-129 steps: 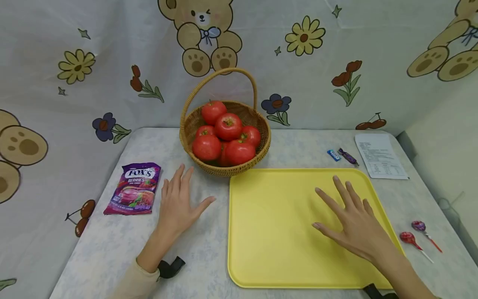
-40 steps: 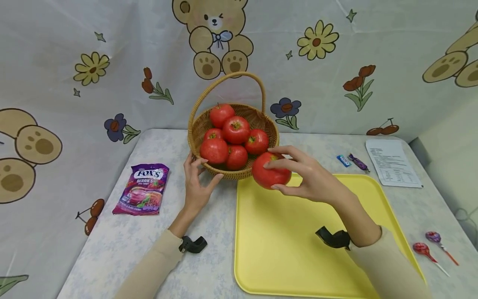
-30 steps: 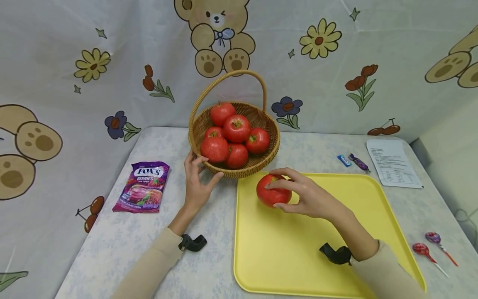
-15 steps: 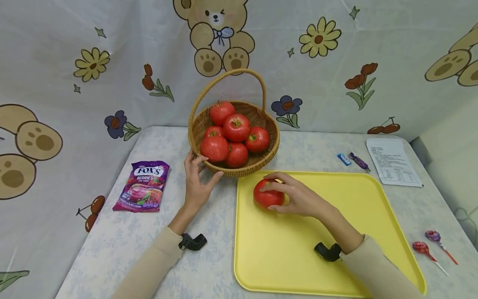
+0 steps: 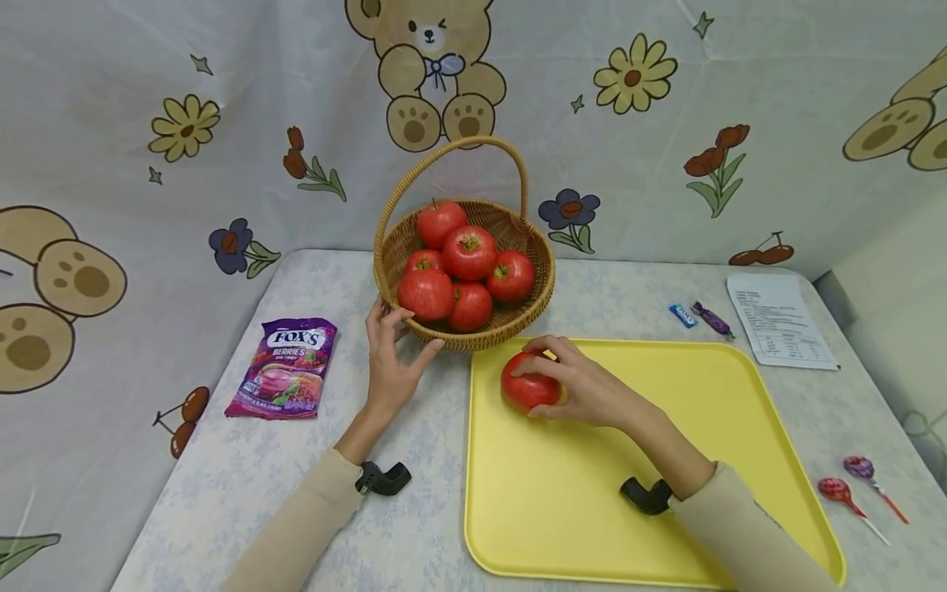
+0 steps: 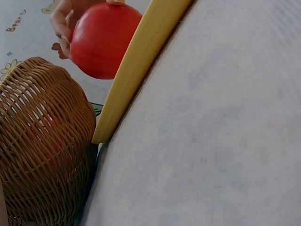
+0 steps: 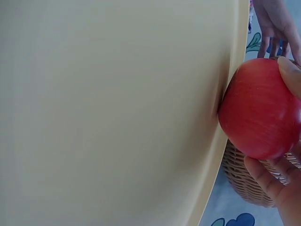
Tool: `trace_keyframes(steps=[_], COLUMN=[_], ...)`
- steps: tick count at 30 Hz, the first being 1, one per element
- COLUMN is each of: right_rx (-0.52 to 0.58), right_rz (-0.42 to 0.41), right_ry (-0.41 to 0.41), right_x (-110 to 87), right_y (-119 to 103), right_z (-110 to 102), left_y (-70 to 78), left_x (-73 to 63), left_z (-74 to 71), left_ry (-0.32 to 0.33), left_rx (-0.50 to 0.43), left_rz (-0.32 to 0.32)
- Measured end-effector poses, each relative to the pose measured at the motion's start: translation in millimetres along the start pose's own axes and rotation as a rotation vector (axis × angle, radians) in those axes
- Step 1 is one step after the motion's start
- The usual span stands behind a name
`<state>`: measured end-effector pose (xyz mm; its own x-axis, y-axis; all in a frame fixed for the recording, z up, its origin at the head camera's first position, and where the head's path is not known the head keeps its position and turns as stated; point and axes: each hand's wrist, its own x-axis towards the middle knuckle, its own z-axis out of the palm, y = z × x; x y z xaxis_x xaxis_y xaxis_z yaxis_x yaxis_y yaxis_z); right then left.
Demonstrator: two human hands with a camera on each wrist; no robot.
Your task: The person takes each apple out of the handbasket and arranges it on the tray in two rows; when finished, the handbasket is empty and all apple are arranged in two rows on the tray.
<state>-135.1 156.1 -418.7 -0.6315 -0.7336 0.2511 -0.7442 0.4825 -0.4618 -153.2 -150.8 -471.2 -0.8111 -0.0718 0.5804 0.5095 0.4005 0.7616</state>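
Note:
My right hand [image 5: 592, 390] grips a red apple [image 5: 527, 385] from its right side, low over the back left corner of the yellow tray [image 5: 562, 501]. In the right wrist view the apple [image 7: 258, 108] is right at the tray's edge, with the thumb and fingers spread round it. My left hand [image 5: 388, 370] holds the front left rim of the wicker basket [image 5: 510, 329], index finger over the rim and thumb along the front wall. Several more red apples [image 5: 469, 253] lie in the basket, whose tall handle stands up behind them.
Left of the basket lies a purple candy bag [image 5: 284, 370]. Two small wrapped candies [image 5: 712, 319] and a printed white sheet [image 5: 784, 321] lie behind the tray. Two lollipops [image 5: 836, 492] are at the tray's right. A patterned cloth [image 5: 244, 99] hangs behind the table.
Both hands were earlier spread above the table and tray. The left has since gone to the basket; the right has taken an apple from the basket and lowered it leftward onto the tray's corner.

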Motion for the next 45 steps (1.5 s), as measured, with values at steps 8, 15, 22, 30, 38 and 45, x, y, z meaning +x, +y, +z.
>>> trace_keyframes(steps=[8,15,22,30,38,45], right_rx=[-0.019,-0.026,-0.040,0.001,0.052,0.065], right_rz=[-0.019,-0.021,-0.036,-0.075,-0.151,-0.100], right_ry=[-0.018,-0.016,-0.014,0.093,0.289,0.249], right_x=[-0.7,-1.2,-1.6,14.3,55.8,97.9], right_y=[1.2,-0.1,-3.8,-6.8,5.7,27.0], right_z=[6.3,8.6,2.4,-30.6,-62.0,-69.8], left_y=[-0.8,-1.1,0.5,27.9,35.4,35.0], left_x=[-0.7,-1.2,-0.6,4.3,3.4,3.5], left_z=[-0.9,-0.6,0.5,-3.2,-5.7,-4.2], left_ry=[-0.005,-0.005,-0.002,-0.004,-0.001,-0.001], left_rx=[-0.001,-0.009,-0.011,-0.027,-0.025,-0.044], left_rz=[0.004,-0.003,-0.011,0.010,-0.005,-0.004])
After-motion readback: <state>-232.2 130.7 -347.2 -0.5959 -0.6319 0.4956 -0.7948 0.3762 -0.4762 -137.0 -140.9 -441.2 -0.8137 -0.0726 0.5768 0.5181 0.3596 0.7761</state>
